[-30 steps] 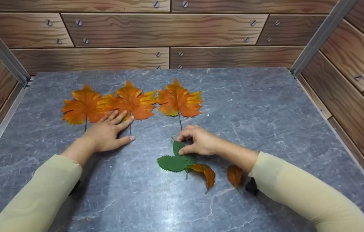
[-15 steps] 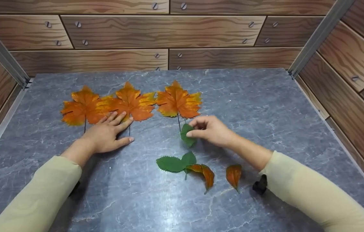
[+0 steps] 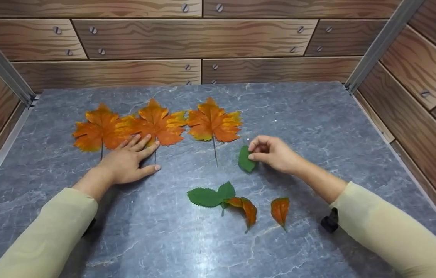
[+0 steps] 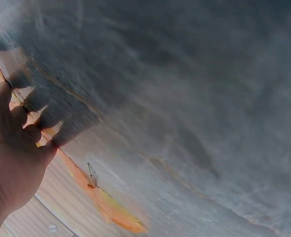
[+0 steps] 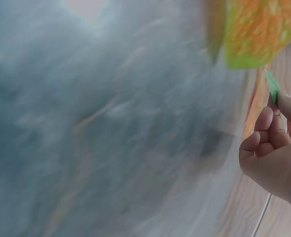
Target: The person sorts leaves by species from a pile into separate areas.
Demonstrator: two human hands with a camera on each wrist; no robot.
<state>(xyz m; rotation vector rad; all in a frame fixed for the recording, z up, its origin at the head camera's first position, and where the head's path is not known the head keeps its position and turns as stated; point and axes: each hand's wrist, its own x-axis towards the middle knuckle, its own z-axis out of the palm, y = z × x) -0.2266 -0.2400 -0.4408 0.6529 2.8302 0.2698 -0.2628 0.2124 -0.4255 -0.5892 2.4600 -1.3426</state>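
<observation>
In the head view my right hand [image 3: 276, 154] pinches a green leaf [image 3: 246, 159] between thumb and fingers, to the right of the third maple leaf's stem. The right wrist view shows the same green leaf [image 5: 272, 85] at the fingertips. My left hand [image 3: 127, 160] rests with fingers spread over the lower edges of the left maple leaf [image 3: 100, 125] and the middle maple leaf [image 3: 156, 121]. Beside them lies a third orange maple leaf [image 3: 213, 121], stem pointing toward me.
Nearer to me lie two green leaves [image 3: 204, 197], touching a curled orange-brown leaf [image 3: 247, 210]. A second orange-brown leaf [image 3: 280, 211] lies apart to their right. The grey marbled table [image 3: 164, 239] is bordered by wood-patterned walls [image 3: 202, 38].
My right hand has lifted one green leaf off the small pile and carried it up and to the right, past the third maple leaf's stem. My left hand has stayed in place.
</observation>
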